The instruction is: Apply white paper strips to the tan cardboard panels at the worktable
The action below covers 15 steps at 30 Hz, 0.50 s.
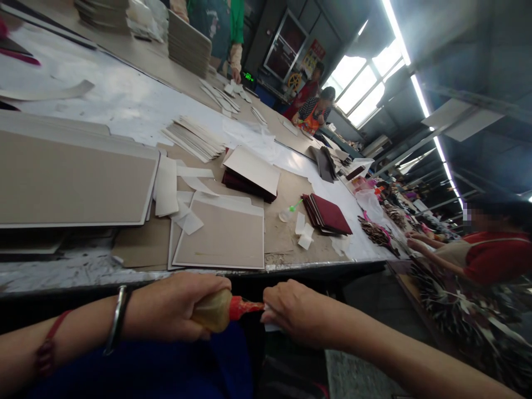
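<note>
My left hand (187, 306) is wrapped round a squeeze glue bottle (213, 311), its amber body lying on its side and its red nozzle (245, 306) pointing right. At the nozzle's tip, the fingers of my right hand (293, 310) are pinched together. A bit of white material (272, 327), perhaps paper or cloth, shows under those fingers; most of it is hidden. Both hands are held just in front of the table's near edge. Closest to them on the table lies a beige panel with a pale border (224, 233), a few white strips (189, 219) resting over its left corner.
Large beige panels (75, 172) are stacked at left. Dark red folders (326, 213), a small bottle with a green tip (286, 213) and a pale-topped stack (253, 169) stand farther along. Co-workers are at the far side, and one in a red top (499, 255) is at right.
</note>
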Tool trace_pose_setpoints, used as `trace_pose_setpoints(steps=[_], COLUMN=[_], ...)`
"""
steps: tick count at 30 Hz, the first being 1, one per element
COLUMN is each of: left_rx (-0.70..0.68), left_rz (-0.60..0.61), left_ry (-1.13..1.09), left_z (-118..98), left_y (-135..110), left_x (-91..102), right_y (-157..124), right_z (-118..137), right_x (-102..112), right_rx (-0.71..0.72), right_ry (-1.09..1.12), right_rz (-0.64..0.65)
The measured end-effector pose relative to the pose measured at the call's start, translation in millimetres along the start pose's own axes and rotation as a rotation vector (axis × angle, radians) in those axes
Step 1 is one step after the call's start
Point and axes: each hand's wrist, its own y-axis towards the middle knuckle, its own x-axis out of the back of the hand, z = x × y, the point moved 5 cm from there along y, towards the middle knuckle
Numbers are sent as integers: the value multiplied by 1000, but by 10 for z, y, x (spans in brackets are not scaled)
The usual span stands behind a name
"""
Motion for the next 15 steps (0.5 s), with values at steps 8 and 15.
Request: trace_pose_setpoints(steps=[8,15], left_rx=[201,148], left_rz=[270,83], left_ry=[-645,-218], left_z=[170,219], left_y=[-40,2], left_x=[-146,-105], right_y=[33,133], right_z=[82,-72], right_x=[16,-183], right_rx=[212,1], right_ry=[-599,-64], right_rz=[-500,-51])
